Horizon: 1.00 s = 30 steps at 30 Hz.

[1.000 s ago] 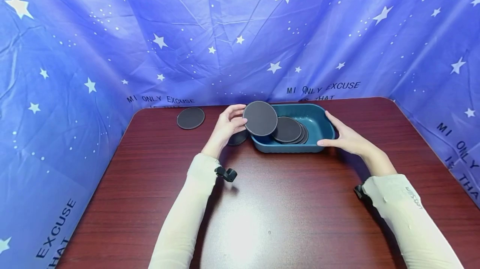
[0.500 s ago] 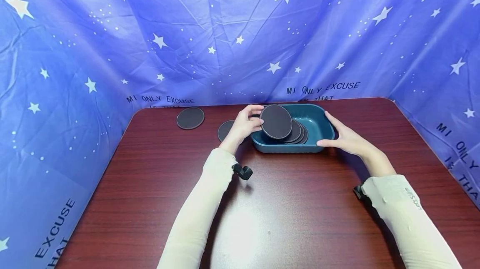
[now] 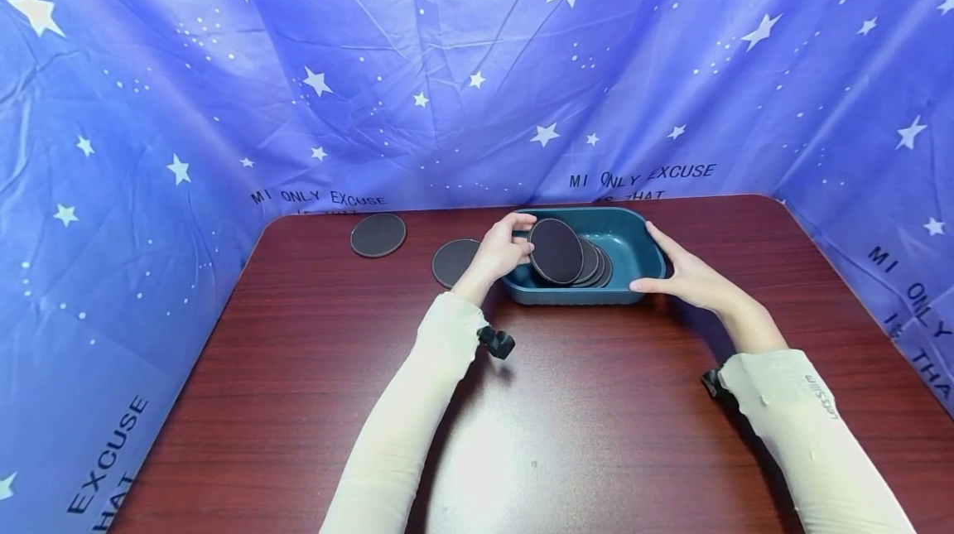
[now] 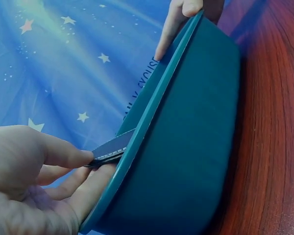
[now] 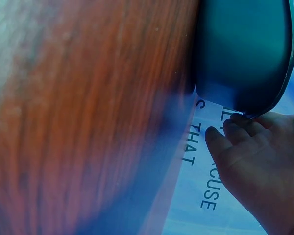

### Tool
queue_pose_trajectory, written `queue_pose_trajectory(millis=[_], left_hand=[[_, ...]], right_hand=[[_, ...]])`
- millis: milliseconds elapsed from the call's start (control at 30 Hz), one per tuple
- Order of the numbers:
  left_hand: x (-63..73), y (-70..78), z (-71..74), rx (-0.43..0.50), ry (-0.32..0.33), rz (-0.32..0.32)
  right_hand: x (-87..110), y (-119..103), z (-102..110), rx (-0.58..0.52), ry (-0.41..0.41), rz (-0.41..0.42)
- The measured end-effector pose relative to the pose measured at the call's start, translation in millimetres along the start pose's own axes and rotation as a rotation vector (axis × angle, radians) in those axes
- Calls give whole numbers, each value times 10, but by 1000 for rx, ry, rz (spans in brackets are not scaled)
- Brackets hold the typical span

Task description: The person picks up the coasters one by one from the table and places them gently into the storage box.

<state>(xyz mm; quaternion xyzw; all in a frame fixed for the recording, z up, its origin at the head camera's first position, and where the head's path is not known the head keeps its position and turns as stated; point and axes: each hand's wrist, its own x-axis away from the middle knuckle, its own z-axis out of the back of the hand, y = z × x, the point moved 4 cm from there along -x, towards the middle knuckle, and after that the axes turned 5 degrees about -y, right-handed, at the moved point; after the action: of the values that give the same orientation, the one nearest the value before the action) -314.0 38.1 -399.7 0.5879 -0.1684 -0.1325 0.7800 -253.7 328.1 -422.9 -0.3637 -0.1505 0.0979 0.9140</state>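
Observation:
My left hand [image 3: 501, 251] pinches a round black coaster [image 3: 556, 251] with pale edge stitching, tilted over the left part of a teal oval tub [image 3: 574, 297]. In the left wrist view, the thumb and fingers hold the coaster [image 4: 112, 148] at its edge, partly below the tub's rim. Several more coasters [image 3: 599, 261] lie overlapped inside the tub, mostly hidden behind the held one. My right hand [image 3: 693, 273] grips the tub's right end, thumb on the near rim and fingers round the far side; the right wrist view shows fingers [image 5: 235, 131] beside its wall.
Two more black coasters lie on the dark red wooden table [image 3: 566, 401]: one [image 3: 378, 235] near the back left, another [image 3: 452, 261] partly hidden by the left wrist. A blue star-printed cloth [image 3: 447, 128] hangs behind and at both sides.
The left hand has moved right and slightly down, bringing its coaster from the tub's left rim to inside the tub above the others. The right hand and tub hold still.

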Motion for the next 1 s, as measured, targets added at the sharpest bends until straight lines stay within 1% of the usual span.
queue_pose_trajectory(millis=[133, 267, 400, 600, 800, 900, 1000], left_hand=[[2, 16, -5, -59, -33, 0], [14, 26, 11, -166, -38, -5], [22, 35, 21, -235, -45, -26], [35, 55, 3, -272, -82, -43], [39, 60, -16, -265, -123, -43], [44, 70, -3, -252, -113, -61], [47, 79, 30, -213, -83, -109]], right_hand=[[0, 1, 1, 0, -2, 1], [-4, 2, -3, -4, -6, 8], [-7, 1, -1, -5, -3, 9], [-14, 18, -3, 3, -4, 0], [-9, 24, -8, -15, -4, 5], [-8, 23, -4, -12, -1, 5], [-3, 15, -1, -7, 0, 4]])
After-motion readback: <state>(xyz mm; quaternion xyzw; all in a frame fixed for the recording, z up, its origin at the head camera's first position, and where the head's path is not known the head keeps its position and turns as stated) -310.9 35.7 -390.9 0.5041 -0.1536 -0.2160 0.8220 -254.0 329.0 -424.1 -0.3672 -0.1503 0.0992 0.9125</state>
